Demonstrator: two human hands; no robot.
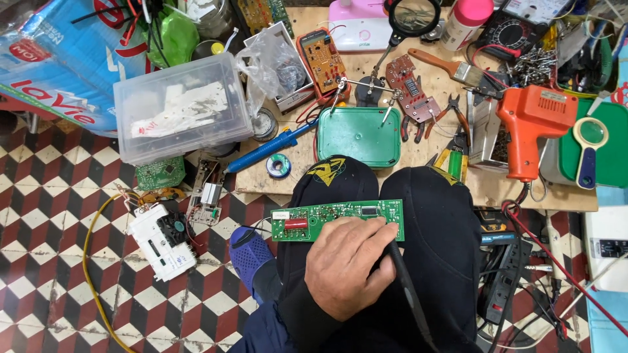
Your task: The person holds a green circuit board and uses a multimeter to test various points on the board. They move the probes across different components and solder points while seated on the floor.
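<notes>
A long green circuit board [327, 217] with a red component at its left end lies across my knees, which are in black trousers. My left hand [347, 261] rests knuckles-up on the board's lower right edge. Its fingers are curled around a black rod-like tool [407, 287], whose handle and cable trail down to the right over my thigh. The tool's tip is hidden under my fingers. My right hand is out of view.
A low wooden board [307, 150] in front holds a green tin lid [358, 134], a helping-hand stand with magnifier [412, 16], an orange solder gun [533, 124], a blue solder pump [271, 147], pliers and a meter. A clear plastic box [180, 108] and loose boards lie on the tiled floor at left.
</notes>
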